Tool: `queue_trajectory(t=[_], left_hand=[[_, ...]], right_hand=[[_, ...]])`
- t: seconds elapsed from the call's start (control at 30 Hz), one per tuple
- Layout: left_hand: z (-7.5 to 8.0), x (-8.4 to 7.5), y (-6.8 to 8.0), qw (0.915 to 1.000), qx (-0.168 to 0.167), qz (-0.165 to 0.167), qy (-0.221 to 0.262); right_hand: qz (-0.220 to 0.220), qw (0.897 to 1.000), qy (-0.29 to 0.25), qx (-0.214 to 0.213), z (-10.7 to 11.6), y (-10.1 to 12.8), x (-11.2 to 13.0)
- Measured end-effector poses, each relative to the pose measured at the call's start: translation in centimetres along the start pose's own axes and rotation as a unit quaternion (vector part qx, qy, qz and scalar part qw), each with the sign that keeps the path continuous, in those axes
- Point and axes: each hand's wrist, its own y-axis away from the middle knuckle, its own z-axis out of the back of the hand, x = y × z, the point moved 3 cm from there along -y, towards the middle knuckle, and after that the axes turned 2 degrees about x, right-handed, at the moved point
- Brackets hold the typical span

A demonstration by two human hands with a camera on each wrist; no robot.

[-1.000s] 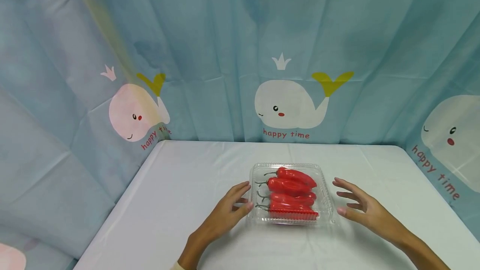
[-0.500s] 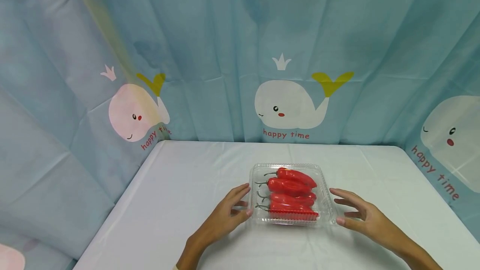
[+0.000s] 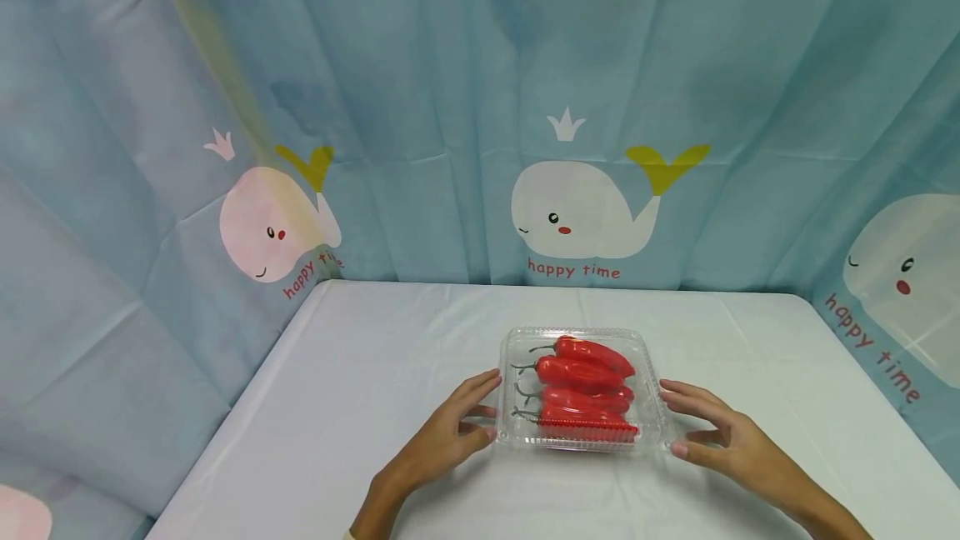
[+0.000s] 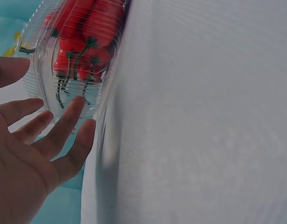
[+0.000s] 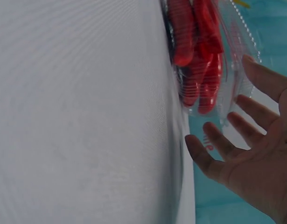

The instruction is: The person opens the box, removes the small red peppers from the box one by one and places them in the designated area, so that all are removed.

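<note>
Clear container (image 3: 647, 382) with red peppers (image 3: 579, 373) sat on the white table (image 3: 360, 357) between left hand (image 3: 448, 436) and right hand (image 3: 729, 437), both spread.

My left hand (image 3: 447, 433) and right hand (image 3: 731, 440) are bare, each with a thumb and slim fingers (image 4: 59, 135) that taper to rounded tips. Fine creases run across my left palm (image 4: 19, 172), and my right palm (image 5: 262, 179) is broad toward its heel. My left forearm (image 3: 382, 494) and right forearm (image 3: 806, 494) are slender. At the bottom edge of the head view, a sliver of pale, yellowish-cream sleeve (image 3: 348, 535) shows on my left arm, too little of it to tell the cut or cloth.
</note>
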Motion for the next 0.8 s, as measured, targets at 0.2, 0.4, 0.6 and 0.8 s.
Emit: queue_trajectory(t=[0.2, 0.4, 0.6, 0.8], left_hand=[[0.02, 0.16, 0.00, 0.9999, 0.003, 0.001, 0.013], [0.03, 0.20, 0.06, 0.9998, -0.001, 0.004, 0.019], [0.04, 0.38, 0.10, 0.9993, -0.003, 0.008, 0.036], [0.06, 0.25, -0.03, 0.9979, 0.000, 0.004, 0.065]], right_hand=[[0.002, 1.000, -0.001, -0.005, -0.13, 0.05, -0.15], [0.011, 1.000, -0.009, -0.006, -0.17, 0.04, -0.34], [0.003, 1.000, -0.011, -0.003, -0.21, 0.07, -0.51], [-0.006, 1.000, -0.014, -0.002, -0.16, 0.14, -0.50]])
